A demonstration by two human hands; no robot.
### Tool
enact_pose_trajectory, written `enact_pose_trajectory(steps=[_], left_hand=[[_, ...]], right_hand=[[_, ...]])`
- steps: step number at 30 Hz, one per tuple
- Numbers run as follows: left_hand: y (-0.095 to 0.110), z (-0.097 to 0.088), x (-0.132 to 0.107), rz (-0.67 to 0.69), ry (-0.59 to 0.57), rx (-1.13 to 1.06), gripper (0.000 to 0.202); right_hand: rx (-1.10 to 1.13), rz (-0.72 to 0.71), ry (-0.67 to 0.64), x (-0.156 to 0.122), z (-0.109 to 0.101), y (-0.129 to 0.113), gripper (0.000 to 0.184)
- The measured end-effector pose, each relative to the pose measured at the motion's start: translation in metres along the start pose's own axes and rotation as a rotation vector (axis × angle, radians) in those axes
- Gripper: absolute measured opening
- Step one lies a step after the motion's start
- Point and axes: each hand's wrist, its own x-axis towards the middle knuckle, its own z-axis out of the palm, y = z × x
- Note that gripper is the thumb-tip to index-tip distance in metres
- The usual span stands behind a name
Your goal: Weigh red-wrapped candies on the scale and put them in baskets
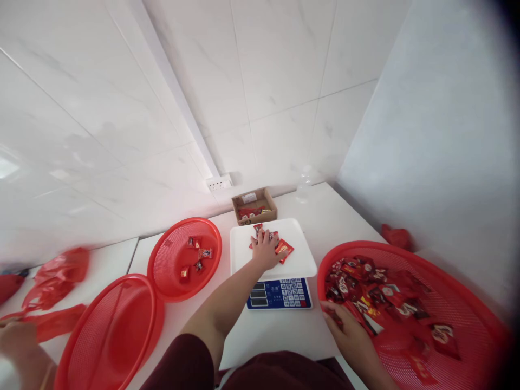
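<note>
My left hand (266,252) reaches over the white scale tray (298,235), palm down and fingers spread. Its fingertips touch several small wrapped snacks, and a flat red packet (284,250) lies by its thumb. Below the tray shows the blue keypad (280,294) of the scale. My right hand (349,336) is at the near left side of a large red basket (459,281), its fingers curled around the rim. Inside that basket lie many red and dark packets (377,292).
To the left, one red basket (158,260) holds several small packets; another red basket (109,325) stands nearer. A co-worker's hand (18,338) holds a red plastic bag (60,319) at far left. Behind the scale are a cardboard box (268,203) and a clear bottle (304,187).
</note>
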Motion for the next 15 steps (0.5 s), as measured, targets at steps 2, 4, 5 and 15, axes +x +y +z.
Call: enact_pose_trajectory(steps=[2,4,5,15], left_hand=[[-0.001,0.001,-0.002,0.020,0.031,0.015,0.068],[-0.003,-0.001,-0.004,0.035,0.082,0.022,0.067],[-0.004,-0.002,-0.003,0.034,0.112,0.032,0.066],[-0.003,-0.001,0.013,-0.046,-0.013,0.161,0.079]], right_hand=[[-0.024,-0.014,-0.006,0.001,0.000,0.000,0.035],[-0.044,-0.019,-0.011,0.002,0.000,-0.001,0.035],[-0.050,-0.020,-0.017,0.002,0.000,-0.002,0.036],[-0.129,-0.049,-0.048,0.002,-0.001,-0.004,0.037]])
